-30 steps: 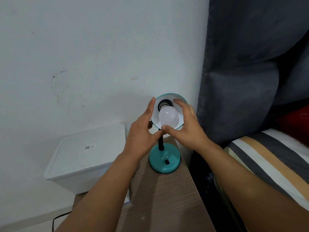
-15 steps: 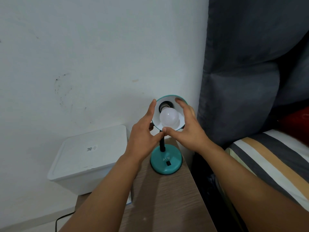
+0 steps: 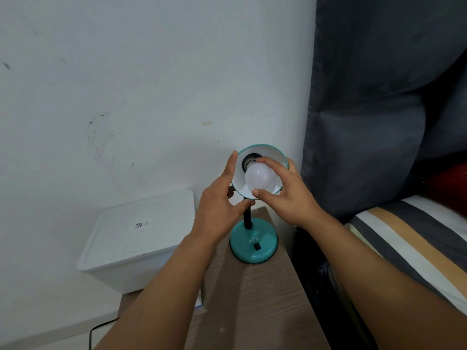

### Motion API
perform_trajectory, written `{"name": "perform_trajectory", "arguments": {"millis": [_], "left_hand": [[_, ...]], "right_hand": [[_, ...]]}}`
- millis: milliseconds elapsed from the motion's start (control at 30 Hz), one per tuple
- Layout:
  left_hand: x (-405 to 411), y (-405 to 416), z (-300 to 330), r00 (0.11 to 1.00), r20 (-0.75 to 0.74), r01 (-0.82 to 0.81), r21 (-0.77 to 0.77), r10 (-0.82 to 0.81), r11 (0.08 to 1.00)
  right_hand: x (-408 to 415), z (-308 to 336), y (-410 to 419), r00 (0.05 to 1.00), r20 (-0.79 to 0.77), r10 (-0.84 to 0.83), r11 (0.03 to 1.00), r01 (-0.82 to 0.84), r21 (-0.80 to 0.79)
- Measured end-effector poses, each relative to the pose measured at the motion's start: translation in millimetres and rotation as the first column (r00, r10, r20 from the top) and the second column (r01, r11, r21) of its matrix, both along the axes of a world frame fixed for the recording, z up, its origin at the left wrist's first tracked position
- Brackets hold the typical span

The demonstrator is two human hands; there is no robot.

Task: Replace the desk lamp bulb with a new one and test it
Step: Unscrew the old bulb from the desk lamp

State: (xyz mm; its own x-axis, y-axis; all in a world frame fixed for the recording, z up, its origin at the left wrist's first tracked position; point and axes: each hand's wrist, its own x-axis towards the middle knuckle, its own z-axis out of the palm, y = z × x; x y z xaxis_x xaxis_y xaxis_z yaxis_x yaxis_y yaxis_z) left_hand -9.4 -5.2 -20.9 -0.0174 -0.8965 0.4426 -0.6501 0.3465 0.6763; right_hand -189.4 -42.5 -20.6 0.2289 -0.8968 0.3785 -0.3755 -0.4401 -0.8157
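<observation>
1. Two hands meet at the teal metal lamp shade (image 3: 275, 154). The left hand (image 3: 218, 208) grips the shade's left rim, forefinger up along the edge and thumb under it, steadying it.
2. Between them the frosted white round bulb (image 3: 260, 178) sits in the black socket (image 3: 249, 161), its axis tilted toward the camera.
3. The right hand (image 3: 288, 195) pinches the bulb, thumb below and fingers above, so it is nearer and likely does the turning.
4. Below, the round teal lamp base (image 3: 254, 242) stands on the wood-grain counter (image 3: 252, 311).
</observation>
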Motion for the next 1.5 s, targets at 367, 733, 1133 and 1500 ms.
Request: {"name": "perform_trajectory", "arguments": {"millis": [367, 733, 1133, 1500], "left_hand": [[-1.3, 0.4, 0.5, 1.000, 0.001, -0.023, 0.030, 0.023, 0.999], [-0.9, -2.5, -0.6, 1.000, 0.021, -0.021, 0.022, 0.021, 1.000], [-2.0, -1.0, 1.6, 1.000, -0.011, -0.007, 0.016, 0.007, 1.000], [-1.8, -2.2, 1.6, 1.000, -0.002, -0.029, 0.033, 0.029, 0.999]], "right_hand": [[2.0, 0.6, 7.3, 0.997, -0.004, -0.083, 0.997, 0.083, 0.011], [-0.5, 1.1, 4.5, 1.000, 0.029, 0.009, 1.000, -0.010, 0.009], [0.0, 1.3, 5.9, 0.992, 0.116, 0.048, 0.999, -0.050, 0.020], [0.1, 0.3, 2.9, 0.997, 0.065, 0.041, 0.999, -0.041, -0.005]]}}
